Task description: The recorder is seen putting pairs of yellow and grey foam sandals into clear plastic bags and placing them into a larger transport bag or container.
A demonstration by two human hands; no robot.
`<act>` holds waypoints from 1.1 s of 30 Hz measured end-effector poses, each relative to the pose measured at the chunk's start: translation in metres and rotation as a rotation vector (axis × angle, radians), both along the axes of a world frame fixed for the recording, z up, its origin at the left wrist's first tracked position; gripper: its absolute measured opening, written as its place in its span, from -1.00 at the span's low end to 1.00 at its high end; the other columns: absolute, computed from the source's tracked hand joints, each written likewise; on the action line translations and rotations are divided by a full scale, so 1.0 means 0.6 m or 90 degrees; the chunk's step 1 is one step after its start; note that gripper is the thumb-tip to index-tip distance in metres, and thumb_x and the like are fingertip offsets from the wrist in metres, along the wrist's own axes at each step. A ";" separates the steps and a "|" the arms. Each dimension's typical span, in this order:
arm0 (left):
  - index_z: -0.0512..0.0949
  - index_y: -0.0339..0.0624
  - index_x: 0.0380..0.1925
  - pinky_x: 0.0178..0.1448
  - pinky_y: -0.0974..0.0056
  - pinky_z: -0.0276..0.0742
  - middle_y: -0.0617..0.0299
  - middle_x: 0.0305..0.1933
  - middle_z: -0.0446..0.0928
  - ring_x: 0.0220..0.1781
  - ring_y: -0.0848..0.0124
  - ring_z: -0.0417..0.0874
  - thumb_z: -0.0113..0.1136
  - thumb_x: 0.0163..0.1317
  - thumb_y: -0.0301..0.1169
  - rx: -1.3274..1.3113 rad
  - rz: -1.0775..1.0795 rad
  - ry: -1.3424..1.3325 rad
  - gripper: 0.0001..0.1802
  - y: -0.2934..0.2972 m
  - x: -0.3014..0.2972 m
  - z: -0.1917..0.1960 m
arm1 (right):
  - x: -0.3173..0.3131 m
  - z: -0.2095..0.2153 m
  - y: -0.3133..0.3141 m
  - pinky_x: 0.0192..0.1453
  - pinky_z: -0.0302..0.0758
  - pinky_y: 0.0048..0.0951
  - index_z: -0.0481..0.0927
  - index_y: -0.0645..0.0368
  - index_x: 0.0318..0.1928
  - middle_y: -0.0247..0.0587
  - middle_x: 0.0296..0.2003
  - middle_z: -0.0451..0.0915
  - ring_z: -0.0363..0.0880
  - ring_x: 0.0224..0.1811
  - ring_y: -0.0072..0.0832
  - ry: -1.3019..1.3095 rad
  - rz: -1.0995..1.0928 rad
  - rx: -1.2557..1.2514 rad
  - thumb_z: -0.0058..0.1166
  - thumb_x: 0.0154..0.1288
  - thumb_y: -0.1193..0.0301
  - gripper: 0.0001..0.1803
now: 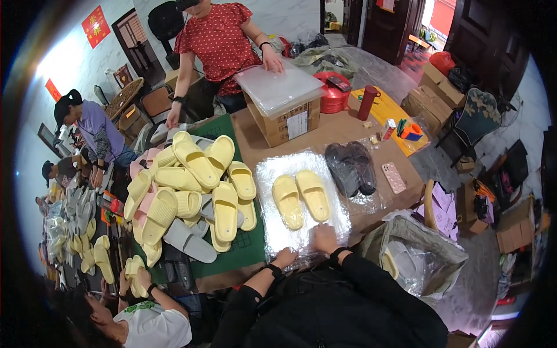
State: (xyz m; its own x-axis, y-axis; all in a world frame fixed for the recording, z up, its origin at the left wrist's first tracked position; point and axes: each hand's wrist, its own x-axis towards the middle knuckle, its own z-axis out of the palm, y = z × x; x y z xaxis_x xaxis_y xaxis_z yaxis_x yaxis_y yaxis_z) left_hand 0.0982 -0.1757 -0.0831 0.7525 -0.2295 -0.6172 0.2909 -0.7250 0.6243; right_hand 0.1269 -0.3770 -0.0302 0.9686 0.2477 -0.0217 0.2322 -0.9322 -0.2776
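Observation:
A pair of yellow slide slippers (301, 200) lies side by side on a stack of shiny clear plastic bags (342, 217). I cannot tell whether the pair is inside the top bag or on it. My left hand (285, 257) is closed at the stack's near edge, fingers on the plastic. Just right of it, below the right slipper's heel, my right hand (323, 236) is closed on the plastic too. A dark grey pair of slippers (350, 168) in clear wrapping rests to the right. To the left, yellow, grey and pink slippers (188, 180) are heaped on a green mat (246, 255).
Across the table, a person in red (217, 43) rests a hand on plastic sheets (278, 84) atop a carton (293, 124). A co-worker at lower left (145, 316) holds yellow slippers. A phone (393, 177) lies rightward; an open sack (429, 261) with wrapped slippers stands beside me.

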 end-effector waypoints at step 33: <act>0.51 -0.42 -0.48 -0.42 0.21 0.43 0.07 -0.64 0.51 -0.60 0.30 0.53 0.10 0.11 -0.24 -0.032 0.027 -0.050 -0.64 -0.008 -0.006 0.042 | -0.013 -0.005 0.013 -0.13 0.34 -0.13 0.43 0.09 -0.08 0.00 -0.25 0.43 0.41 -0.16 -0.05 0.140 0.123 0.111 0.02 0.04 0.22 -0.60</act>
State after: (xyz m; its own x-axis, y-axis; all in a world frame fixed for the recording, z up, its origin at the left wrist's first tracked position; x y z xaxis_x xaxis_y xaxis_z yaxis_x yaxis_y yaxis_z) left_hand 0.0947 -0.1805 -0.0581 0.8075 -0.2260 -0.5449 0.2697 -0.6800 0.6818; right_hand 0.1189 -0.3694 -0.0332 0.8800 0.4448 -0.1665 0.3167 -0.8108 -0.4922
